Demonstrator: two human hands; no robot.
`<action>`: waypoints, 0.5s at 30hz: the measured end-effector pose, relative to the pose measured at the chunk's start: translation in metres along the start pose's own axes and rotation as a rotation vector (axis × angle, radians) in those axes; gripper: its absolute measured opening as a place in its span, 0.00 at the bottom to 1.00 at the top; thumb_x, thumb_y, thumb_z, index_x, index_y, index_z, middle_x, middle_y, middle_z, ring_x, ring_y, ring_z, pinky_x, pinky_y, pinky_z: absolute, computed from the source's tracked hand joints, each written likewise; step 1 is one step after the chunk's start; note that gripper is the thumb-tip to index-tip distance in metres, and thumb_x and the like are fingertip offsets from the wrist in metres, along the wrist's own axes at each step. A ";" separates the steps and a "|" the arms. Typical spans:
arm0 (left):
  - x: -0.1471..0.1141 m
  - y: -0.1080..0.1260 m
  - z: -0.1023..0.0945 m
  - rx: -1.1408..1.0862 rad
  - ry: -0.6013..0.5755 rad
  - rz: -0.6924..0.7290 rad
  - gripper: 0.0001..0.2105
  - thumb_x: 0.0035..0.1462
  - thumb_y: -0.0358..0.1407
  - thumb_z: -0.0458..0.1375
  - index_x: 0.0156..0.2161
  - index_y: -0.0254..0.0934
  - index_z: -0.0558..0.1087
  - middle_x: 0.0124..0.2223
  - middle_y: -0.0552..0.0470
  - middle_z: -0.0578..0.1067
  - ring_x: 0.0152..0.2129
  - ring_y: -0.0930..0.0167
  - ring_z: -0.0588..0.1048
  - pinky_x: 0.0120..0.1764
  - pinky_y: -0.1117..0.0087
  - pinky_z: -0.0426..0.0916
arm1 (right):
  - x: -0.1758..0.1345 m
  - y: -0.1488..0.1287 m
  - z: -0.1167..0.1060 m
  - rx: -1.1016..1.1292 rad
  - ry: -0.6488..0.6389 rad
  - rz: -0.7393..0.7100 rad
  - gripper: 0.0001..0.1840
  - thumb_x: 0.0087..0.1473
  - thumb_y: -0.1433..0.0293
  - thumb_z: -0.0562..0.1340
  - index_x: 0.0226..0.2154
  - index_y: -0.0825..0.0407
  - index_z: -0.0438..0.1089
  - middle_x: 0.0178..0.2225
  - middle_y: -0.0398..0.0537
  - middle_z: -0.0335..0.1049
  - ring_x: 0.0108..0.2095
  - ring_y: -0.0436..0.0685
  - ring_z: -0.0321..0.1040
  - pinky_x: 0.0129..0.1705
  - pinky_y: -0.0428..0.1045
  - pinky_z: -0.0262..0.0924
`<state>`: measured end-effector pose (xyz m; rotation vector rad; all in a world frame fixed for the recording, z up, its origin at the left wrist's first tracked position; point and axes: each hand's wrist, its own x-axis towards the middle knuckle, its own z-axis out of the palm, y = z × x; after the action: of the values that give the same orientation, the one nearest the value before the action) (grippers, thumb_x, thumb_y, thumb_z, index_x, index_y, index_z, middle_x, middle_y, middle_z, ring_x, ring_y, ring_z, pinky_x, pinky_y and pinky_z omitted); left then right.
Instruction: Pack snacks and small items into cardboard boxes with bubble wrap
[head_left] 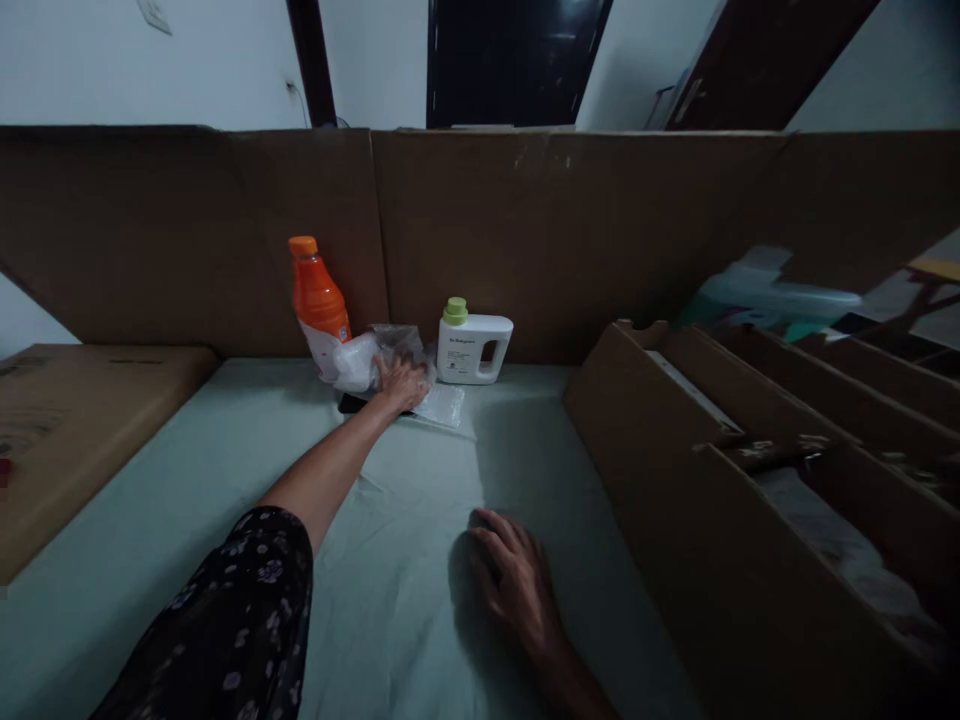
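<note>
The plastic (pixel 399 342) lies under the left hand (pixel 405 384), whose grip I cannot tell; the right hand (pixel 516 578) is loose, empty. The plastic looks light, soft, slippery: best pinched at a bunched fold.

Plastic packaging (pixel 401 342) and the left hand (pixel 405 385) obscure most of a dark, flat object (pixel 351 404) near the surface's (pixel 397 580) far edge, where a white jug's (pixel 474 325) smaller print defies reading; a cardboard box (pixel 97 400) along the left edge is cropped.
</note>
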<state>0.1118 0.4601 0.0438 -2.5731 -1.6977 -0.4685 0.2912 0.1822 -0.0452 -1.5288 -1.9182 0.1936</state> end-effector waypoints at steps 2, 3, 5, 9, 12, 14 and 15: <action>-0.001 -0.008 0.011 0.003 -0.034 -0.010 0.22 0.63 0.42 0.55 0.60 0.37 0.72 0.69 0.33 0.62 0.67 0.44 0.55 0.62 0.28 0.35 | 0.001 0.000 0.001 0.010 -0.004 0.012 0.15 0.57 0.71 0.57 0.43 0.47 0.77 0.54 0.50 0.75 0.53 0.64 0.71 0.52 0.59 0.65; -0.001 -0.009 0.013 0.005 -0.045 -0.012 0.23 0.63 0.42 0.55 0.61 0.37 0.72 0.69 0.33 0.61 0.67 0.44 0.54 0.62 0.28 0.34 | 0.002 0.000 0.001 0.013 0.003 0.017 0.15 0.57 0.71 0.57 0.42 0.47 0.77 0.54 0.50 0.75 0.53 0.65 0.70 0.53 0.60 0.65; 0.000 -0.008 0.011 0.008 -0.064 -0.017 0.23 0.62 0.43 0.56 0.60 0.38 0.72 0.69 0.34 0.62 0.68 0.44 0.53 0.63 0.29 0.34 | 0.004 0.000 0.002 0.014 0.015 0.020 0.14 0.57 0.70 0.57 0.41 0.46 0.78 0.53 0.50 0.76 0.53 0.64 0.70 0.53 0.60 0.64; -0.008 0.007 -0.013 0.018 -0.035 -0.012 0.28 0.60 0.44 0.59 0.63 0.36 0.68 0.72 0.34 0.57 0.70 0.46 0.49 0.64 0.32 0.32 | 0.008 0.002 -0.001 0.005 -0.003 -0.003 0.14 0.58 0.70 0.57 0.41 0.46 0.78 0.52 0.49 0.77 0.52 0.63 0.72 0.52 0.59 0.65; -0.046 0.017 -0.033 0.024 0.036 0.028 0.31 0.62 0.44 0.56 0.67 0.37 0.62 0.75 0.37 0.48 0.72 0.52 0.43 0.67 0.38 0.28 | 0.010 0.002 -0.001 -0.010 -0.008 -0.015 0.14 0.59 0.68 0.57 0.41 0.46 0.78 0.52 0.49 0.77 0.52 0.63 0.72 0.52 0.59 0.65; -0.089 0.013 -0.041 0.025 0.058 0.081 0.30 0.63 0.44 0.56 0.67 0.39 0.62 0.75 0.40 0.49 0.72 0.56 0.44 0.69 0.43 0.29 | 0.011 0.003 0.000 -0.009 0.004 -0.027 0.14 0.59 0.68 0.57 0.41 0.47 0.78 0.52 0.49 0.77 0.52 0.64 0.72 0.52 0.60 0.66; -0.114 0.007 -0.044 0.022 0.055 0.114 0.29 0.62 0.43 0.57 0.67 0.39 0.63 0.74 0.41 0.51 0.72 0.56 0.46 0.69 0.44 0.31 | 0.011 0.003 0.000 -0.006 0.012 -0.031 0.14 0.59 0.67 0.57 0.41 0.47 0.78 0.51 0.50 0.77 0.52 0.64 0.72 0.52 0.60 0.66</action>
<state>0.0667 0.3475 0.0575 -2.5978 -1.5212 -0.5075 0.2928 0.1936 -0.0425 -1.5002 -1.9335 0.1647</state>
